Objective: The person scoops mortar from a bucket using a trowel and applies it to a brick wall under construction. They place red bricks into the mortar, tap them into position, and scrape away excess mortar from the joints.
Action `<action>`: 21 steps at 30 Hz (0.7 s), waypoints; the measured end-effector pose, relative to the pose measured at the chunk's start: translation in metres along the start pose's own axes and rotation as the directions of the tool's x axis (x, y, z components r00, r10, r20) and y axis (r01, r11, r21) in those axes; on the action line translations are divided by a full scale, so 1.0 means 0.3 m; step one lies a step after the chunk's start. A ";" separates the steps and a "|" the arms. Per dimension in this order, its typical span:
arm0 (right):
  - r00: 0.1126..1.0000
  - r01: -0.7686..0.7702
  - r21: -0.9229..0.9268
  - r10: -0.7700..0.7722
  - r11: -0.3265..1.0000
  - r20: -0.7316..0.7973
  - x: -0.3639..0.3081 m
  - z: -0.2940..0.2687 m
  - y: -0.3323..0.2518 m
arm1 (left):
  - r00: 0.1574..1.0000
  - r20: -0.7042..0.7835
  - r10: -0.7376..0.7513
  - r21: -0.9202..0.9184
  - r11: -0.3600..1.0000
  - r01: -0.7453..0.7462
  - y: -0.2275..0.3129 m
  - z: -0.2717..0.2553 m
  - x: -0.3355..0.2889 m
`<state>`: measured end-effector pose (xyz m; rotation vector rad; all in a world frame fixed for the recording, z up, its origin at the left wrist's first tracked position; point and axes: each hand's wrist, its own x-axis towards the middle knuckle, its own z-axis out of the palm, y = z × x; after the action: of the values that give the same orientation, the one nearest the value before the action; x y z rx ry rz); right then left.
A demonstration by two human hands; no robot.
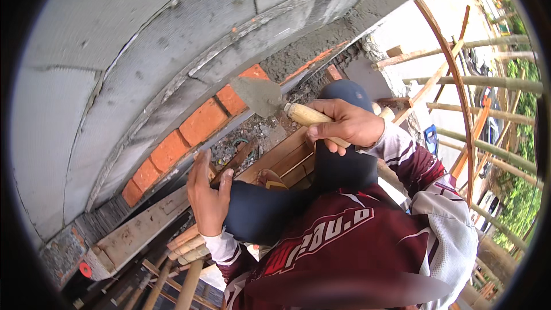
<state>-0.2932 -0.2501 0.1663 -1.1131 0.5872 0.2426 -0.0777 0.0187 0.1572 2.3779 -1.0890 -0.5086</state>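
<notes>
My right hand [350,124] grips the wooden handle of a trowel [258,95]. Its grey, mortar-smeared blade lies over the end of a row of orange bricks [201,120] along the foot of the block wall. Beyond the blade, wet grey mortar [304,51] covers the ledge. My left hand [206,195] is held near the brick row, its thumb and fingers apart with nothing between them. The blade hides part of the last brick.
A grey block wall [172,34] rises along the left and top. Wooden planks [287,158] lie below me, beside rubble [252,138]. Bamboo poles and timber scaffolding [482,83] stand at the right, with more poles [189,284] at lower left. A blue object [430,138] hangs at the right.
</notes>
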 end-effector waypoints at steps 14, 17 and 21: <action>0.589 0.688 0.493 -0.012 0.532 -0.808 -0.033 -0.194 0.161 | 0.902 0.059 0.427 -0.305 0.868 -0.391 0.187 0.148 0.416; 0.595 0.725 0.577 0.079 0.377 -0.800 0.002 -0.210 0.190 | 0.923 0.214 0.318 -0.045 0.948 -0.316 0.111 0.306 0.514; 0.577 0.753 0.526 -0.013 0.395 -0.817 0.012 -0.212 0.182 | 0.892 0.291 0.346 -0.136 0.938 -0.320 0.023 0.372 0.510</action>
<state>-0.3361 -0.2837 0.1025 -0.2387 0.9323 -0.9822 -0.0443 -0.1334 0.0490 2.0172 -1.5460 -0.8029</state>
